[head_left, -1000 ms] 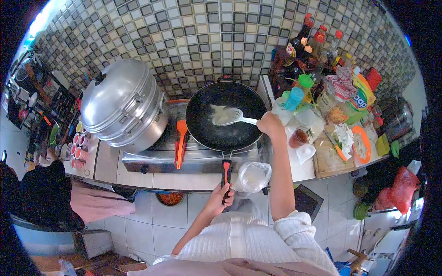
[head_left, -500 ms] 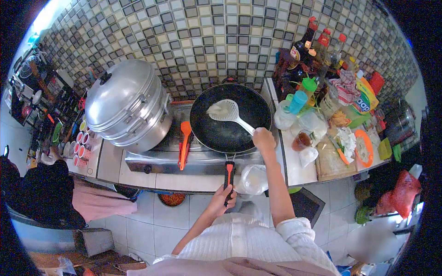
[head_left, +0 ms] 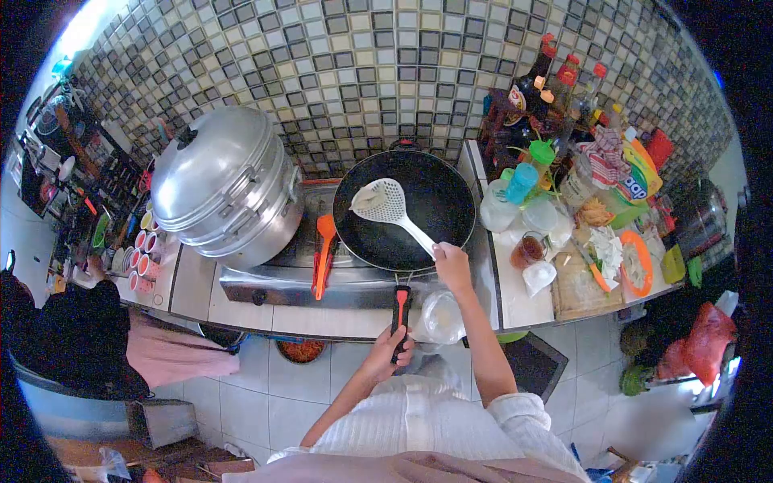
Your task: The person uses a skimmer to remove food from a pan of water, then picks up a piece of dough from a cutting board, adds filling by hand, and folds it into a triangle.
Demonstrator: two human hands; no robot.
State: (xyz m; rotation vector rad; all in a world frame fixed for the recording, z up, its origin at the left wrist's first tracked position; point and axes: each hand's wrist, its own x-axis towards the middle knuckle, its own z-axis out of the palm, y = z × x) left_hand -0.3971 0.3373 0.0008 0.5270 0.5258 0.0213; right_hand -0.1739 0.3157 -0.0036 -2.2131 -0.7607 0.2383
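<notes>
A black wok (head_left: 435,201) sits on the steel stove (head_left: 266,290). My left hand (head_left: 388,354) is closed around its black-and-red handle (head_left: 401,310), low in front of the counter. In my right hand (head_left: 452,267) is the handle of a white slotted turner (head_left: 386,208), gripped over the wok's front right rim. The turner's perforated head lies over the left part of the wok's inside. A pale, whitish lump (head_left: 368,198) shows at the head's upper left edge.
Left of the wok stands a big aluminium steamer (head_left: 221,185). An orange spatula (head_left: 324,249) lies between them. To the right are a glass of brown liquid (head_left: 529,249), bottles (head_left: 535,84) and a cutting board (head_left: 580,282) with a knife (head_left: 594,270). A person in black (head_left: 76,346) is at far left.
My right hand has shifted a little left and down, and the turner's head has moved left toward the wok's side. My left hand keeps its hold on the wok handle.
</notes>
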